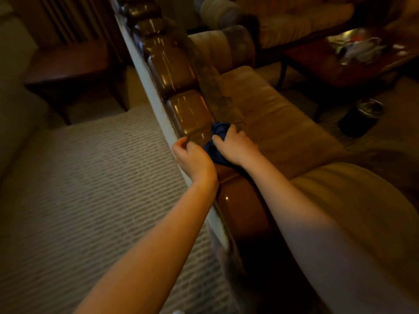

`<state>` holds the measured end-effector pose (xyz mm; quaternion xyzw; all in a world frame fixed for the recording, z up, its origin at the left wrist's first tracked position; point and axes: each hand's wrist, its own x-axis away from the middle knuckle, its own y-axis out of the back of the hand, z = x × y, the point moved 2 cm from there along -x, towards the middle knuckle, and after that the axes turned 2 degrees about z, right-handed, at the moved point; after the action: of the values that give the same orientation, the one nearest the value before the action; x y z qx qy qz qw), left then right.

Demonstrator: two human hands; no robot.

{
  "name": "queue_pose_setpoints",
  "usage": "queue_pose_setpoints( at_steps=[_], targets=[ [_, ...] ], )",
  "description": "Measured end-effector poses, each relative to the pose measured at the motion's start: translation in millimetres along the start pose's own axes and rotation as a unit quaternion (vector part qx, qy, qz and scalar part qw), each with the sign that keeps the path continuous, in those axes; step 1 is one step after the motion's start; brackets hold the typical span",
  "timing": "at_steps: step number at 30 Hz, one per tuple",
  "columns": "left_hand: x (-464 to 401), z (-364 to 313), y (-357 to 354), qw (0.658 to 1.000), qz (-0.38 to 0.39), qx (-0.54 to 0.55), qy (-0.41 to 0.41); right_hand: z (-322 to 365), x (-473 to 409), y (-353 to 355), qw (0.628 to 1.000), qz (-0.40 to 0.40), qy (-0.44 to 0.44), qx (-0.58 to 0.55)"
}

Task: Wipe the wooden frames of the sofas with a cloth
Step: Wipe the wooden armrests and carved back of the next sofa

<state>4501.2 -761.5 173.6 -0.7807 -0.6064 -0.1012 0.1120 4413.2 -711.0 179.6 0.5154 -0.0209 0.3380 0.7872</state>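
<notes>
**Two hands and one blue cloth on the sofa's wooden top rail**

One glossy brown wooden frame (181,71) runs from the near bottom of the view up toward the far top edge, shaped as a row of rounded blocks; about six can be counted before blur swallows the far end. A pale strip lines its left edge.

Both of the person's bare hands are on this rail, side by side and close together. The right hand (235,147) lies on top of one dark blue cloth (216,141), fingers curled over the bunched fabric and holding it against the wood at the rail's right edge, where the frame meets the upholstery. The cloth shows in front of the fingers and between the two hands. The left hand (192,158) grips the rail's left edge, fingers hooked around the pale strip and thumb on the wood (it holds only the frame, not the cloth).

Right of the rail lies one tan seat cushion (278,123), with a rounded back cushion (362,200) nearer the right edge of the view. Two grey rolled pillows (238,41) sit at the seat's far end. A second sofa (294,21) stands along the far top edge, and one dark wooden table (340,64) with blurred clutter is at the top right. One dark cup (362,116) stands on the floor below it. A patterned pale rug (90,177) covers the floor left of the rail.
</notes>
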Motion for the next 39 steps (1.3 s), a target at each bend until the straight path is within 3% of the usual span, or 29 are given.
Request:
queue_pose_setpoints(
  at_steps=[7,11,14,16,20,22,23,27,28,29,37,39],
  targets=[
    [-55.9,-24.8,46.0,0.994,0.082,-0.061,-0.044,18.9,65.3,-29.2,0.973,-0.145,-0.079,0.159],
    [-90.1,-52.6,50.6,0.976,0.147,-0.093,-0.128,49.7,44.5,-43.7,0.957,-0.176,-0.098,0.207],
    [-105.7,-68.0,38.9,0.944,0.202,-0.141,-0.219,73.1,11.8,-49.0,0.956,-0.163,-0.079,0.229],
    [-113.9,-76.4,21.5,0.911,0.254,-0.18,-0.271,76.3,-14.7,-40.2,0.963,-0.155,-0.103,0.197],
    [-127.8,-89.5,-27.6,0.83,0.357,-0.259,-0.341,53.9,-68.9,-1.2,0.985,-0.104,-0.137,-0.003],
    [-137.5,-95.1,-55.7,0.768,0.404,-0.308,-0.39,36.9,-96.4,8.2,0.986,-0.069,-0.154,-0.002],
    [-142.6,-97.1,-70.6,0.718,0.43,-0.355,-0.416,29.2,-106.5,10.3,0.983,-0.06,-0.172,0.026],
    [-162.8,-87.4,-110.2,0.418,0.487,-0.551,-0.534,10.4,-136.6,7.8,0.967,-0.033,-0.25,0.021],
    [-168.5,-80.7,-113.2,0.36,0.475,-0.569,-0.567,8.4,-141.5,6.0,0.964,-0.027,-0.262,0.019],
    [-172.3,-74.0,-112.7,0.329,0.46,-0.565,-0.6,8.2,-143.7,6.4,0.963,-0.026,-0.267,0.017],
    [-178.7,-66.0,-107.6,0.363,0.466,-0.429,-0.683,17.5,-132.2,12.8,0.953,0.018,-0.302,-0.028],
    [-178.5,-67.6,-105.1,0.349,0.482,-0.431,-0.678,19.9,-121.2,12.0,0.953,0.012,-0.3,-0.029]
  ],
)
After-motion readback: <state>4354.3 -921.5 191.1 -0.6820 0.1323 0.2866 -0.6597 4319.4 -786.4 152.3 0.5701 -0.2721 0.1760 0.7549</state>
